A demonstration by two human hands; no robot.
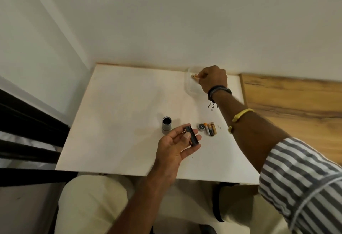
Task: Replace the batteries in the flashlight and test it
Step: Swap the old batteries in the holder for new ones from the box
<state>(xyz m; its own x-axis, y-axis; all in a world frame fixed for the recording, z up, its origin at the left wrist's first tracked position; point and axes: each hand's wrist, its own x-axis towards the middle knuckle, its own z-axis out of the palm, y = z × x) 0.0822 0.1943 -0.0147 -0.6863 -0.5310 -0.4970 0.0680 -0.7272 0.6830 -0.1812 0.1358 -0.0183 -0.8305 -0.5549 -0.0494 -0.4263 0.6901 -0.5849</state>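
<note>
We count one white table [114, 122] and two hands over it. Our left hand [177, 146] lies palm up at six o'clock, fingers loosely curled around one black battery holder [192, 135]. At nine o'clock from it stands one grey flashlight body [166, 125], upright, open end up. At three o'clock lie one round end cap [201, 127] and three loose batteries [210, 128] side by side — touching. Our right hand [212, 81], at one o'clock, pinches one more battery [194, 77] over one clear container [190, 87].
</note>
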